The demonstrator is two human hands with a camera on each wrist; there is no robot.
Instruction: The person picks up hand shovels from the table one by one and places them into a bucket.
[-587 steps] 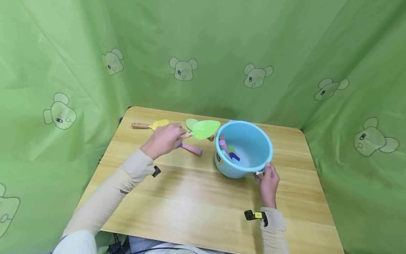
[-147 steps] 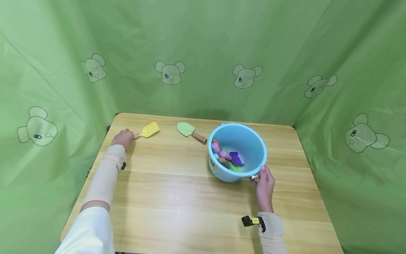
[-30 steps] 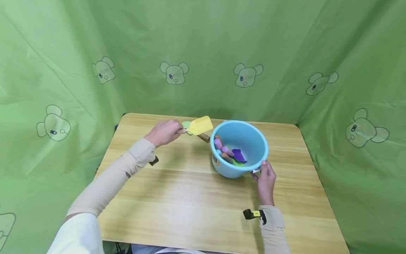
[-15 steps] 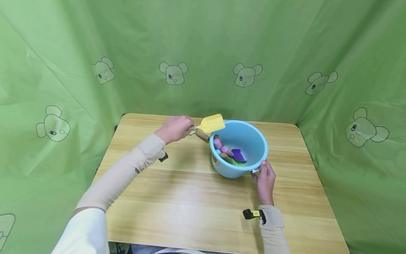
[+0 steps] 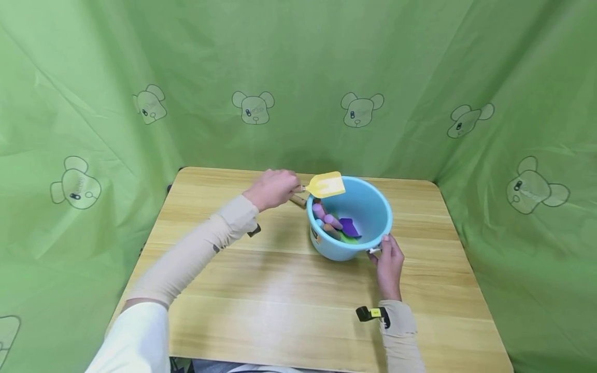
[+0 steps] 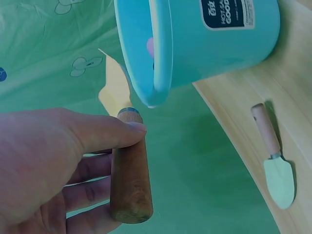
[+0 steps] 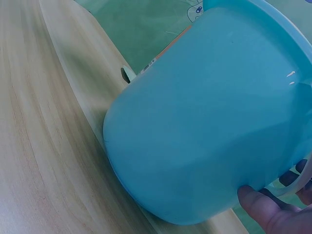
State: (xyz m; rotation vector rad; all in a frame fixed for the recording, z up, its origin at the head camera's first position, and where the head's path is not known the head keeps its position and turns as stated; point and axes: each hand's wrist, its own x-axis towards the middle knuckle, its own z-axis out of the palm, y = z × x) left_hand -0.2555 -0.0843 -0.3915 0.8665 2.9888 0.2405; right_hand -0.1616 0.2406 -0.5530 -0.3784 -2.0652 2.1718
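Note:
My left hand point(image 5: 272, 189) grips the wooden handle of a small yellow shovel point(image 5: 326, 185), its thumb along the handle in the left wrist view. The yellow blade is over the far-left rim of a light blue bucket point(image 5: 333, 252), above the opening. My right hand point(image 5: 390, 264) holds the bucket at its near-right rim, by the white handle joint; in the right wrist view the thumb point(image 7: 256, 202) lies against the wall. Inside the bucket lie pink handles point(image 5: 332, 221), a purple blade point(image 5: 349, 227) and a bright green blade point(image 5: 347, 238).
A pale green trowel point(image 6: 279, 183) with a wooden handle lies on the table left of the bucket, mostly hidden behind my left hand in the head view. The wooden table point(image 5: 280, 295) is enclosed by green curtains point(image 5: 303, 140) with bear-like faces.
My left hand took the yellow shovel from the table's left and brought it right, over the bucket rim. Earlier, bright green and purple-pink tools went into the bucket. My right hand stayed put.

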